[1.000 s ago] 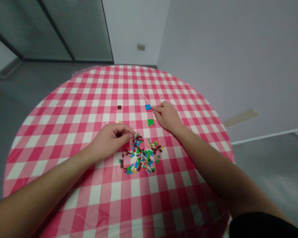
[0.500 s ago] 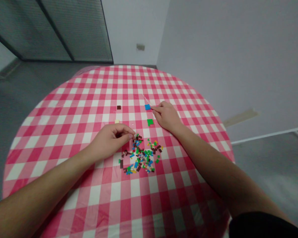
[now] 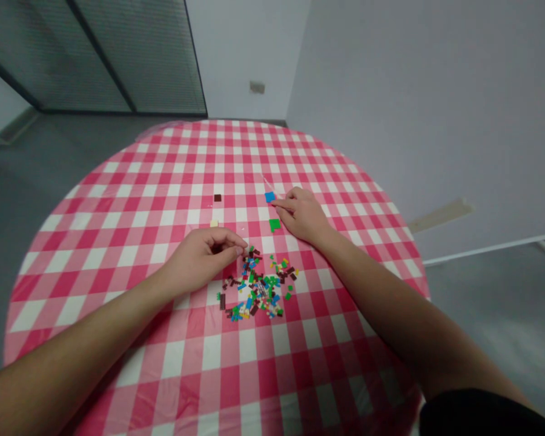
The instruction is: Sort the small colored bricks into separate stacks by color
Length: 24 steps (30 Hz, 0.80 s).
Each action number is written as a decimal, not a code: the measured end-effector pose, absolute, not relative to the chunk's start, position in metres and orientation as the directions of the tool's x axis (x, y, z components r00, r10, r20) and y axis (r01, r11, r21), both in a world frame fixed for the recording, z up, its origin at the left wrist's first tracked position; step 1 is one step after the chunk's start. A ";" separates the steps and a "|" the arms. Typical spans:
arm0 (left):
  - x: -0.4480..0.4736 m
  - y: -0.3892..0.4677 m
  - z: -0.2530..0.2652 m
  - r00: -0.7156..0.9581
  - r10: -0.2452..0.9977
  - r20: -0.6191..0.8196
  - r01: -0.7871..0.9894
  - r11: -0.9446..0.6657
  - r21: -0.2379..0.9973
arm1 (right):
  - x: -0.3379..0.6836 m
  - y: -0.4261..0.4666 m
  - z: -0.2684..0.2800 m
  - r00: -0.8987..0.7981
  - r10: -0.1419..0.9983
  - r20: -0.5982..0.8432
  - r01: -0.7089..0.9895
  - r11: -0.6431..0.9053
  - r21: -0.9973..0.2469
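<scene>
My left hand [image 3: 204, 257] hovers at the upper left edge of a pile of small toy bricks [image 3: 258, 287] in green, blue, brown, yellow and white. Its thumb and fingertips are pinched together; whether a tiny piece sits between them cannot be seen. Farther right, my right hand [image 3: 302, 215] has its index finger stretched out to the near right edge of a flat group of blue bricks [image 3: 269, 197], its other fingers bent. Just below that fingertip lies a green brick group [image 3: 275, 225]. A dark brown group [image 3: 217, 198] and a cream group [image 3: 214, 223] lie to the left.
A red-and-white checked cloth [image 3: 186, 375] covers the round table. Beyond its far edge stand a pale wall [image 3: 249, 36] with a socket plate [image 3: 257, 87] and a glass partition [image 3: 149, 54]. Another wall [image 3: 413, 121] runs close along the right side.
My right index fingertip has slid slightly down and left along the blue group, from its right side to its lower right corner. The left hand keeps its pinch in the same place.
</scene>
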State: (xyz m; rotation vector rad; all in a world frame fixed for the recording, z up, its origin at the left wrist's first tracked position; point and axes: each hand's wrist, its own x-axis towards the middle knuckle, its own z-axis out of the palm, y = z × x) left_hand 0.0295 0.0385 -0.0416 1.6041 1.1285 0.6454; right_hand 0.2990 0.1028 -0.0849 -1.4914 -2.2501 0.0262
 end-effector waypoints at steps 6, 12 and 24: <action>0.030 0.038 -0.040 0.418 0.901 -0.115 0.348 -0.042 0.937 | 0.298 0.102 -0.086 -0.326 0.886 0.330 0.875 0.415 -0.250; 0.030 0.038 -0.041 0.421 0.900 -0.113 0.347 -0.044 0.937 | 0.298 0.102 -0.084 -0.341 0.888 0.310 0.876 0.419 -0.238; 0.032 0.038 -0.038 0.424 0.897 -0.125 0.353 -0.037 0.935 | 0.295 0.102 -0.083 -0.377 0.891 0.252 0.869 0.434 -0.236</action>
